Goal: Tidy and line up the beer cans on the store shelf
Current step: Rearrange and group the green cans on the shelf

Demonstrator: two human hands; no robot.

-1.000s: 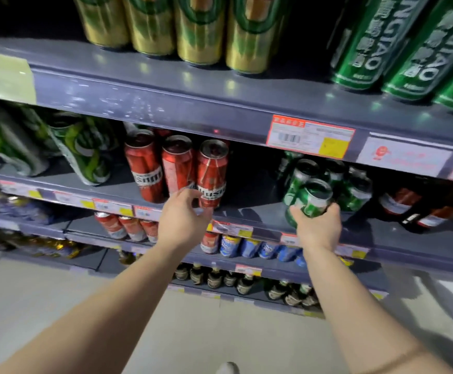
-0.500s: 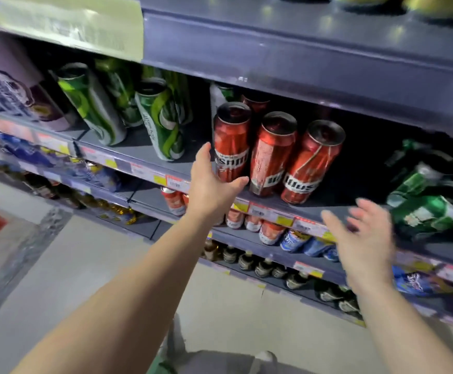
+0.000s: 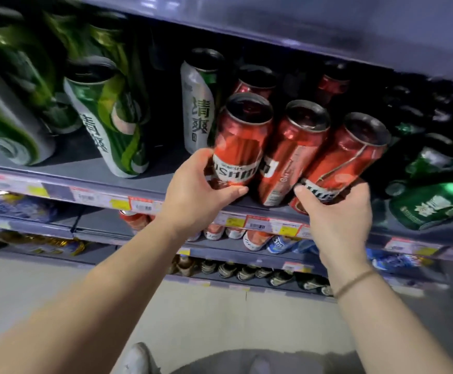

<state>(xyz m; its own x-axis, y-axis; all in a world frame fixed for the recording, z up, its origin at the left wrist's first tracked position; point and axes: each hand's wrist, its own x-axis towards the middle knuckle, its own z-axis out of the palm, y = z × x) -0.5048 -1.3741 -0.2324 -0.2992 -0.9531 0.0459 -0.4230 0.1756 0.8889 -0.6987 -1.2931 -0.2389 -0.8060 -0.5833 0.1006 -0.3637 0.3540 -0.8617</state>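
Three tall red beer cans stand in a front row on the grey shelf point(image 3: 152, 184). My left hand point(image 3: 198, 190) is closed around the base of the left red can point(image 3: 243, 139). My right hand point(image 3: 336, 211) grips the bottom of the right red can point(image 3: 346, 157), which leans to the right. The middle red can point(image 3: 292, 149) stands between them, touched by neither hand. More red cans point(image 3: 256, 79) sit behind in shadow.
Green and white cans point(image 3: 112, 125) and a silver can point(image 3: 199, 103) stand to the left. Green cans point(image 3: 430, 203) lie tipped at the right. Price tags point(image 3: 257, 221) line the shelf edge. Lower shelves hold red and blue cans and bottles point(image 3: 244, 271). The upper shelf point(image 3: 274, 20) hangs overhead.
Both hands, open half a second ago, have closed on the outer red cans. My right hand left the green cans and moved left. The view has shifted closer to the red cans.
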